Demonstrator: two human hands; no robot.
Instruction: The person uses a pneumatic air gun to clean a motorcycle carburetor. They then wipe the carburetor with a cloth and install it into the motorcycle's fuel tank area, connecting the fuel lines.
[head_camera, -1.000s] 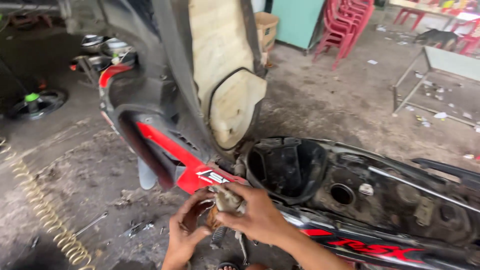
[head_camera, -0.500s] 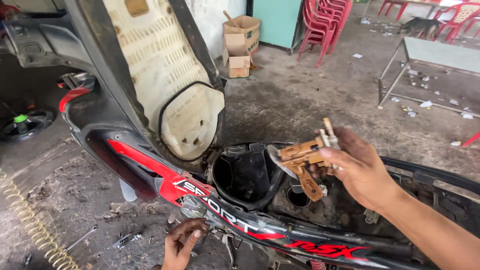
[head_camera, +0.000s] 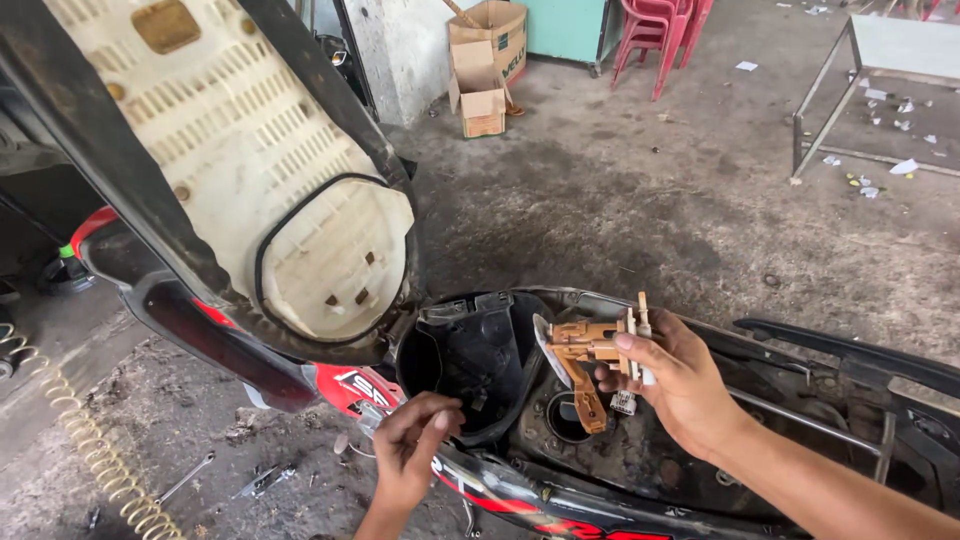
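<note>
Right hand (head_camera: 690, 395) pinching brown fuel pump unit (head_camera: 590, 360) above open tank hole (head_camera: 568, 418) (under-seat bay); left hand (head_camera: 410, 450), fingers curled, probably empty, by red side panel (head_camera: 350, 388). Best kept level, float arm clear of rim.

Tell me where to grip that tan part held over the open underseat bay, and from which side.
Grip the tan part at its blocky upper body, coming from the right, as the right hand does now. That end looks thick enough to pinch; the thin curved arm hanging down on the left looks too slim for a firm hold. The left hand is lower, off it.
</note>
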